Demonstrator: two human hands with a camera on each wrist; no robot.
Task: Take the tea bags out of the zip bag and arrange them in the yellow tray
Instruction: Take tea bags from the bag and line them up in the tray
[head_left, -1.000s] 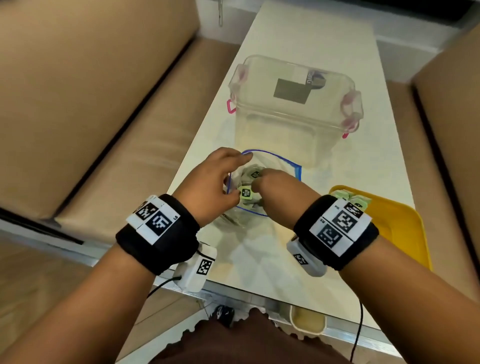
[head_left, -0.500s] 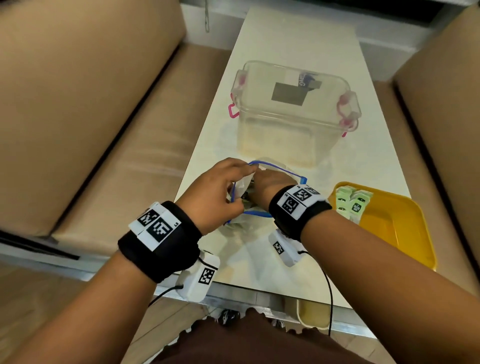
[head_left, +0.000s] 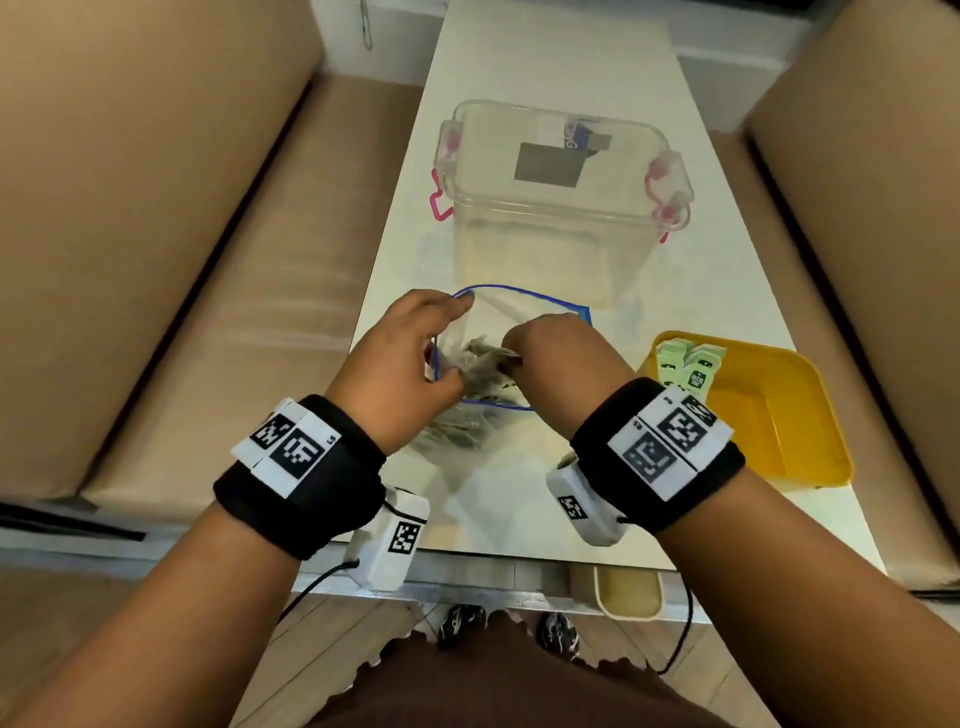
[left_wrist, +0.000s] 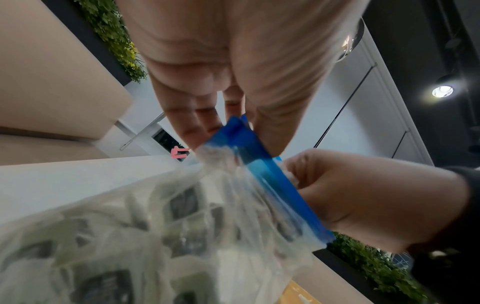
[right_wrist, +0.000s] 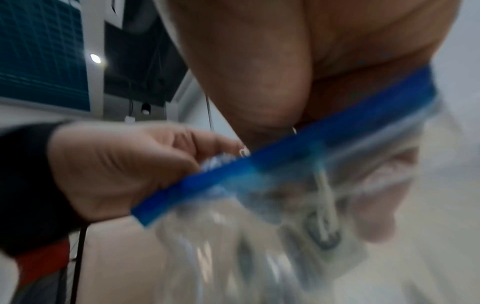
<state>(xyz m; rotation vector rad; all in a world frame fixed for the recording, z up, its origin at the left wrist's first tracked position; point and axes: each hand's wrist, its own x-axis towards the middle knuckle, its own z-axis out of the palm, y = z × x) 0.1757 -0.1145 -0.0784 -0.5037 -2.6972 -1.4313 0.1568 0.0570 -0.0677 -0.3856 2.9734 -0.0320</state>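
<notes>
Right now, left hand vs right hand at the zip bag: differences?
The left hand stays outside the zip bag, pinching its blue rim; the right hand reaches in through the mouth. The left hand's fingers show; the right hand's fingertips are hidden among tea bags. Both wear black wristbands.

The fingertips of the right hand are hidden inside the mouth of the zip bag, so it cannot be told whether a tea bag is gripped. The tea bags inside the zip bag are smeared by the plastic in the left wrist view and blurred in the right wrist view, and cannot be counted. Beside the zip bag, the near corner of the yellow tray is covered by the right wristband.
</notes>
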